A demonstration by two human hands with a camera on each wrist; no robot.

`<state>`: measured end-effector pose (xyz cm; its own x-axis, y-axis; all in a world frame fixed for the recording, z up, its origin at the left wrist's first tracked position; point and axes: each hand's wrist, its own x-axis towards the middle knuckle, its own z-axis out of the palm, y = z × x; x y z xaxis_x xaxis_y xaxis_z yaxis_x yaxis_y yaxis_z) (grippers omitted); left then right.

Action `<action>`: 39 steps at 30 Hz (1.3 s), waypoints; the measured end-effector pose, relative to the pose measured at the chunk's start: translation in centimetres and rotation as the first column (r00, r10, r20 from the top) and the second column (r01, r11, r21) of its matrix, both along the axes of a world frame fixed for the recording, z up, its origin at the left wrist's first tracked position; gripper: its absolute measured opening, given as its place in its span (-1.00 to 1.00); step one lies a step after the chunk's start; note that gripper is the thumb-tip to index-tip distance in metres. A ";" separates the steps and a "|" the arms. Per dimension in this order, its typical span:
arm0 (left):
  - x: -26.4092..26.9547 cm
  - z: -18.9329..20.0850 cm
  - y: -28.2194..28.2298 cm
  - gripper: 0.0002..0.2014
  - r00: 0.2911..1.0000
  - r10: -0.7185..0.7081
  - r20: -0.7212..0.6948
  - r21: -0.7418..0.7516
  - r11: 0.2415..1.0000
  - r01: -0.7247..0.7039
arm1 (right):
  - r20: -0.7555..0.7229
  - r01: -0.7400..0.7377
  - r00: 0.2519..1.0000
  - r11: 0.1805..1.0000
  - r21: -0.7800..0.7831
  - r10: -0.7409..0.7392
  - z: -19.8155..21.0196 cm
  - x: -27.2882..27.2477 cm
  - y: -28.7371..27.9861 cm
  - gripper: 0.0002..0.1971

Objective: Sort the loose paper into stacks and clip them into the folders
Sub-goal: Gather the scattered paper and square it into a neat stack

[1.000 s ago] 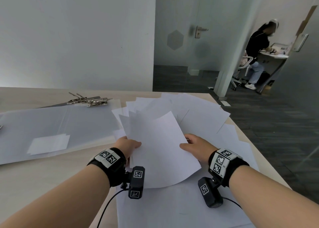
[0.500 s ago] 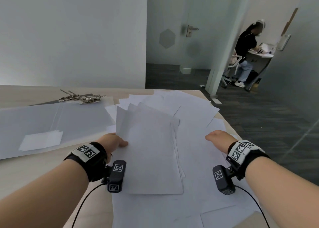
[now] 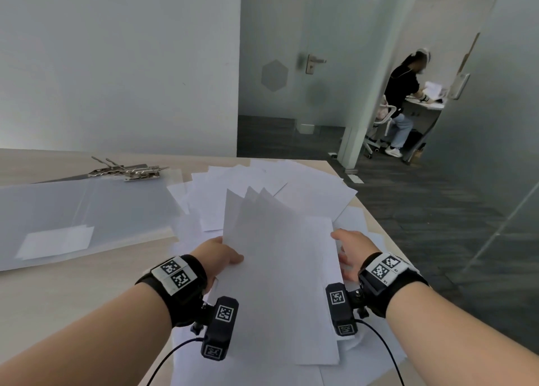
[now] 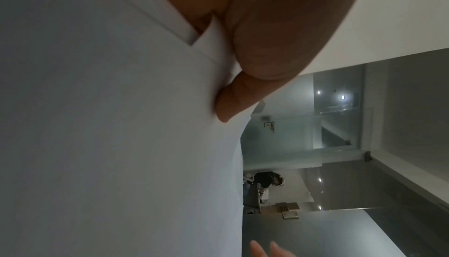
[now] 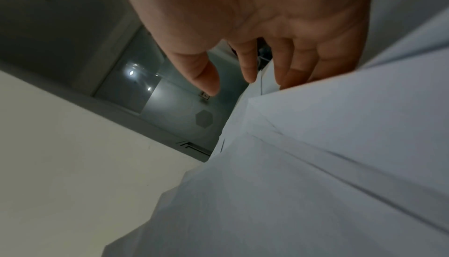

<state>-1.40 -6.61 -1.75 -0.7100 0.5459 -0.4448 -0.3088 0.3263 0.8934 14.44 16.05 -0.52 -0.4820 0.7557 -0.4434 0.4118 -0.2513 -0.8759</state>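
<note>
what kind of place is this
Most likely an office: a glass door with a lever handle, a person at a desk behind a partition, and a wooden table spread with loose paper and clip folders.

You have white paper sheets (image 3: pixel 280 283) on a pale wood table (image 3: pixel 73 298), grey translucent folders (image 3: pixel 87 207) far left.

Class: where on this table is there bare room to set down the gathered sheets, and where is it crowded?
Free: bare wood of the table between the folder and the left hand. Crowded: loose paper covers the right side; the held sheets overlie it.
</note>
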 end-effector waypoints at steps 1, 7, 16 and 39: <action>0.2 0.0 0.0 -0.66 1.000 0.001 0.005 0.001 1.000 -0.001 | -0.010 0.003 1.000 0.999 -0.033 -0.004 0.0 0.0 -0.2 -0.83; 0.7 0.1 0.2 -0.69 1.000 0.006 0.016 0.006 1.000 -0.006 | 0.072 -0.079 0.994 0.997 -0.011 0.079 -2.7 0.7 2.0 -0.43; 1.3 -0.9 1.2 -0.62 0.999 0.033 0.042 0.007 0.999 -0.034 | -0.033 -0.250 0.968 0.967 -0.043 0.249 -1.1 1.8 -0.7 -0.73; -0.7 2.6 1.4 -0.55 0.986 -0.076 -0.150 0.335 0.934 0.123 | -0.463 -0.198 0.855 0.972 0.124 0.233 -1.3 0.7 0.5 -0.63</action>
